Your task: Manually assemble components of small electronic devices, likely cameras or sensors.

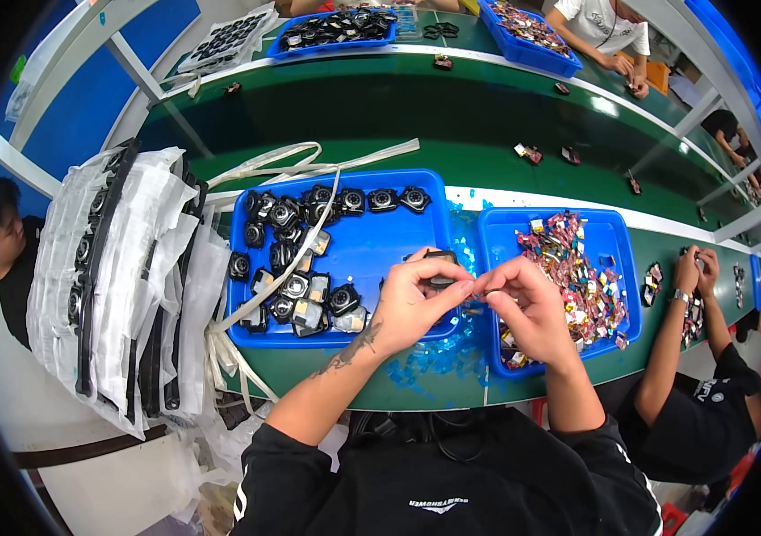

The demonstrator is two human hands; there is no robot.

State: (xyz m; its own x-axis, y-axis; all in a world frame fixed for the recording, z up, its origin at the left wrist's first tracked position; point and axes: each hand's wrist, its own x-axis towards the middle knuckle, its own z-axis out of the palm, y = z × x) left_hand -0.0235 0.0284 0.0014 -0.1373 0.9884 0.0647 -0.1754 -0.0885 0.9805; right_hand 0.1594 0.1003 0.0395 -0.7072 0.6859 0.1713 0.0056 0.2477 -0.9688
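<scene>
My left hand (409,302) is closed round a small black watch case (441,257), mostly hidden by the fingers, above the right edge of a blue tray (372,250). Close beside it my right hand (531,308) makes a pinch, its fingertips meeting those of the left; whatever they hold is too small to make out. Several black round-faced watch cases (284,213) lie along the tray's far and left sides. Below my right hand stands a second blue tray (498,223), heaped with small reddish, yellow and white electronic parts (577,286).
Small blue film pieces (434,357) litter the green bench between the trays. Pale straps (309,165) cross the left tray beside stacked wrapped trays (112,277). A green conveyor (354,112) runs beyond, carrying scattered parts. A co-worker's hands (698,268) are at the right; another person works opposite.
</scene>
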